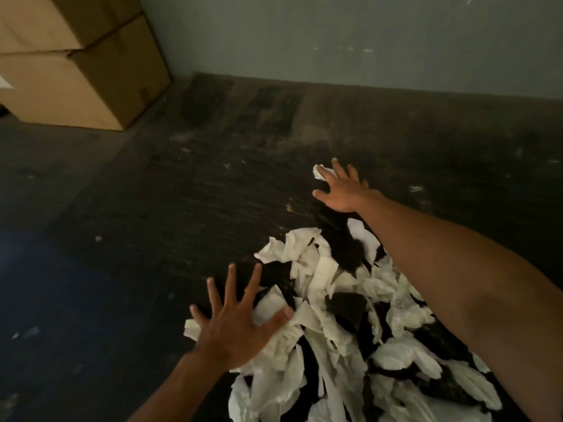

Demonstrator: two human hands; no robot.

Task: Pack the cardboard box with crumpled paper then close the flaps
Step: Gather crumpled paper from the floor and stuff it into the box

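Observation:
A heap of torn white paper pieces (341, 327) lies on the dark floor at the lower right. My left hand (234, 324) rests flat on the heap's left edge with its fingers spread wide. Farther out, my right hand (341, 190) reaches forward with straight fingers, and its fingertips touch a single stray scrap of white paper (321, 172) that lies apart from the heap. Neither hand grips anything. Two closed cardboard boxes (76, 71) stand stacked in the far left corner.
A grey wall (350, 38) runs along the back. The dark worn floor (213, 193) stretches between the boxes and the heap, with a few tiny paper bits scattered on it.

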